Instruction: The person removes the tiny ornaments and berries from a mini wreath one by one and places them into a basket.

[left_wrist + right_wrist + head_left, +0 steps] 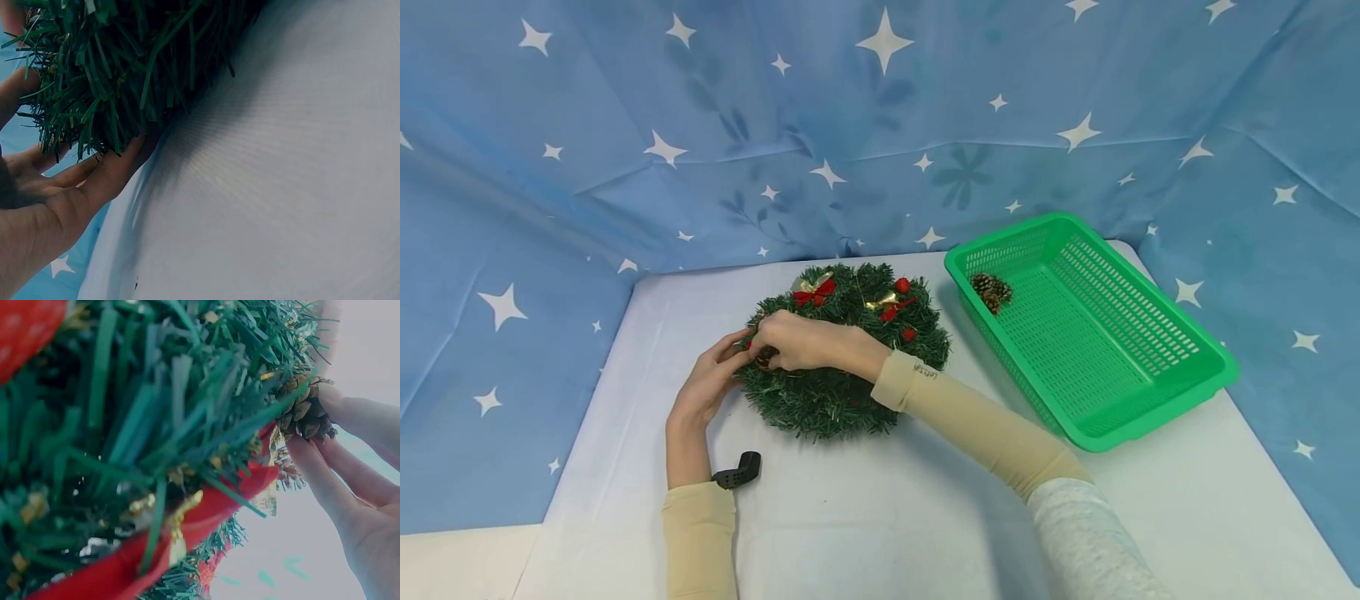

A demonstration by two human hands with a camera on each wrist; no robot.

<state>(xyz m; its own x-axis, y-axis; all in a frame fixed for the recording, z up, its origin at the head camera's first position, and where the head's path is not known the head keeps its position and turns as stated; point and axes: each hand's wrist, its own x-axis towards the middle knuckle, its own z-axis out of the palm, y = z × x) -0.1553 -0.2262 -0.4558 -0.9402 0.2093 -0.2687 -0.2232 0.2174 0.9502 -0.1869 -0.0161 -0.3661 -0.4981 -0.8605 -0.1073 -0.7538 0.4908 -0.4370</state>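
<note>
A round green wreath [827, 408] lies on the white table, decorated with red and gold bows and red balls. My right hand [801, 340] reaches across it and pinches a brown pine cone [306, 412] between thumb and fingers, against the greenery at the wreath's left side. In the right wrist view, a red ribbon [206, 519] runs close to that cone. My left hand [703, 385] grips the wreath's left edge; the left wrist view shows its fingers [119, 169] beneath the greenery. Part of the cone is hidden by the right hand in the head view.
To the right stands a green plastic basket [1067, 342] with perforated walls. A few pine cones [992, 292] lie in its left corner. Blue cloth [880, 125] with white stars hangs behind and at both sides. A black device [741, 471] sits at my left wrist.
</note>
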